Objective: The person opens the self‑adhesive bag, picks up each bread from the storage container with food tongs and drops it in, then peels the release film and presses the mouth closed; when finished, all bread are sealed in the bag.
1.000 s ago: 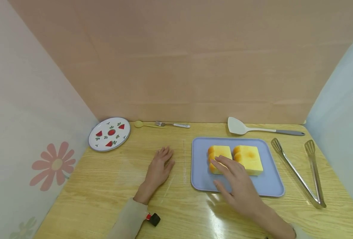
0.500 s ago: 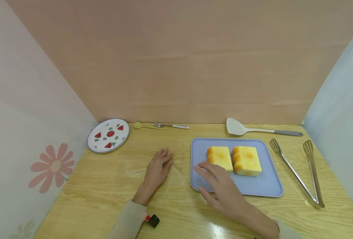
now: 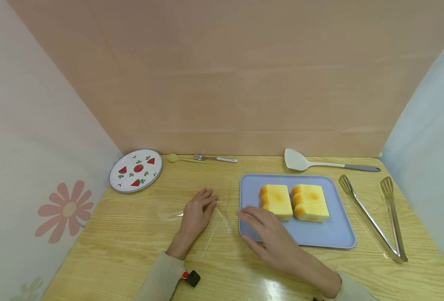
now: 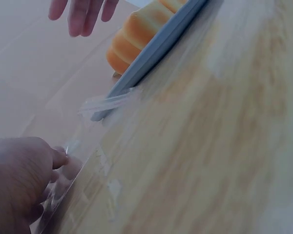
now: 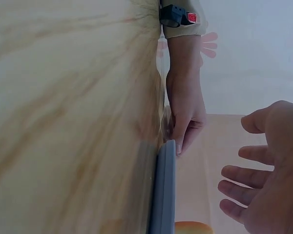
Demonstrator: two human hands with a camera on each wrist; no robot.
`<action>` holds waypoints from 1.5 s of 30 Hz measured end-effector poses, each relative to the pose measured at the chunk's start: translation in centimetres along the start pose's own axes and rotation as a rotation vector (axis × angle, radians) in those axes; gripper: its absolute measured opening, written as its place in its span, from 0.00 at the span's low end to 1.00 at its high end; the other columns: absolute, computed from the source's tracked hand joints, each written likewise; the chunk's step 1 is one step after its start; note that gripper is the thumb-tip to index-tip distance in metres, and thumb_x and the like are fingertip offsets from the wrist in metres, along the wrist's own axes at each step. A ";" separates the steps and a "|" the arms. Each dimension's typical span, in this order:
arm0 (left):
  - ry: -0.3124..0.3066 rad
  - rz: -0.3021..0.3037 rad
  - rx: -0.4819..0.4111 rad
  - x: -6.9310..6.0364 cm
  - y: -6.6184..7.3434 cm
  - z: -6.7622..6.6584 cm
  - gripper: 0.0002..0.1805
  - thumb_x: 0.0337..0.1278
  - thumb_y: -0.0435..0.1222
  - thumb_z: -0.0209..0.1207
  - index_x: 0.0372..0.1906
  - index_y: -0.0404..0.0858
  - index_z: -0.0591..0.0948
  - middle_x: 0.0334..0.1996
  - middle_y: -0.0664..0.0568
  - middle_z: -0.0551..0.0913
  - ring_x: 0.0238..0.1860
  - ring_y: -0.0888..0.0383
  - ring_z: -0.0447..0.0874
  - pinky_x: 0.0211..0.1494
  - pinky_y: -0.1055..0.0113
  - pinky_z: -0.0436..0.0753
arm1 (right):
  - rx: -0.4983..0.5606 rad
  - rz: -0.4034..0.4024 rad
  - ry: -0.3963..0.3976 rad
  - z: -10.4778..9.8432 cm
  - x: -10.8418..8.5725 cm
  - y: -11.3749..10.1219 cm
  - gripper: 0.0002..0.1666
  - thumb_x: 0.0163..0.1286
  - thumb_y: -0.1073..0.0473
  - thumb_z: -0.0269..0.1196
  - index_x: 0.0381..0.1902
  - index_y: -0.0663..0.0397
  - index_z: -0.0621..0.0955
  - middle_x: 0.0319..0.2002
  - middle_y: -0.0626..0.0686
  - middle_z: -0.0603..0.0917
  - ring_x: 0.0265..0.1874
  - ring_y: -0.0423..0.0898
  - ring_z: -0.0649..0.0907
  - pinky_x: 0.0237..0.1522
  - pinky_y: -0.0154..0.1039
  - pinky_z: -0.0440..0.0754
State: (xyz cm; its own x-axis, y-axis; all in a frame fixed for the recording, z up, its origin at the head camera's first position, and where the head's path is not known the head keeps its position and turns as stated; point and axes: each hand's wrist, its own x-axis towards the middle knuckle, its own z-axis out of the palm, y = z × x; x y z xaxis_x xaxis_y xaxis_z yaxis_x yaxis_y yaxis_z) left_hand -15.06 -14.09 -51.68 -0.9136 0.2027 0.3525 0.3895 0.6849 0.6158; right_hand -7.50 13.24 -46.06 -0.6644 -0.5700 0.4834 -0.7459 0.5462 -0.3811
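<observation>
My left hand [image 3: 197,213] is low over the table, pinching a clear plastic film [image 4: 105,102] at the thumb and fingertips. The film is hard to see and its outline is unclear; creases run from the fingers towards the tray. Over the front left corner of a blue tray [image 3: 320,239] hovers my right hand [image 3: 272,238], fingers spread and holding nothing. Two blocks of toast-shaped bread lie side by side on the tray: a left bread block [image 3: 278,200] and a right bread block [image 3: 311,202]. The right fingers are just left of and in front of the left block.
Metal tongs [image 3: 372,221] lie spread right of the tray. Behind it is a white spatula [image 3: 297,159] with a grey handle. At the back left are watermelon-patterned plates [image 3: 135,170], a yellow spoon [image 3: 173,158] and a fork [image 3: 216,158]. Walls border the table on three sides.
My right hand has moved left and back from over the left bread block to the tray's corner. The left hand stays nearly in place, while creases in the film have become plainer.
</observation>
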 end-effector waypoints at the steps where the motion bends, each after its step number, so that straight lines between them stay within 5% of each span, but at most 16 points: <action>1: 0.009 0.001 -0.007 0.0 0.0 0.0 0.13 0.75 0.31 0.69 0.57 0.31 0.91 0.68 0.35 0.84 0.75 0.37 0.80 0.82 0.43 0.71 | 0.000 0.001 -0.013 0.1 0.1 0.0 0.35 0.76 0.56 0.73 0.77 0.55 0.78 0.73 0.58 0.81 0.72 0.57 0.80 0.70 0.63 0.81; 28: 0.037 0.013 -0.052 0.2 -0.1 0.2 0.11 0.76 0.30 0.68 0.55 0.31 0.92 0.65 0.35 0.87 0.71 0.36 0.83 0.75 0.38 0.79 | 0.045 0.078 -0.337 3.3 3.4 1.9 0.41 0.84 0.51 0.65 0.84 0.65 0.68 0.81 0.66 0.71 0.84 0.69 0.64 0.84 0.71 0.58; 38: 0.091 -0.007 -0.105 0.2 -0.1 0.0 0.11 0.79 0.31 0.66 0.56 0.31 0.92 0.65 0.37 0.87 0.72 0.36 0.83 0.69 0.44 0.85 | 0.015 0.069 -0.369 3.4 3.1 2.3 0.39 0.85 0.49 0.64 0.84 0.64 0.69 0.79 0.66 0.74 0.84 0.69 0.65 0.83 0.72 0.58; 45: 0.198 -0.005 -0.192 0.2 -0.1 0.0 0.10 0.79 0.30 0.66 0.56 0.33 0.92 0.64 0.38 0.88 0.69 0.37 0.86 0.63 0.48 0.89 | 0.000 0.088 -0.380 3.4 3.2 2.2 0.41 0.84 0.49 0.66 0.83 0.64 0.70 0.79 0.66 0.75 0.85 0.69 0.62 0.85 0.71 0.55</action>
State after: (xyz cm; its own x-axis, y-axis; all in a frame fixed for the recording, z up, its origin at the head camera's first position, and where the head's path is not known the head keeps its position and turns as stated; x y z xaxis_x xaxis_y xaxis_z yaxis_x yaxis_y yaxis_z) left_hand -15.26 -14.16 -51.72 -0.8826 0.0457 0.4680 0.4169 0.5365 0.7337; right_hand -11.40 10.50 -48.07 -0.6961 -0.7074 0.1225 -0.6851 0.6035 -0.4080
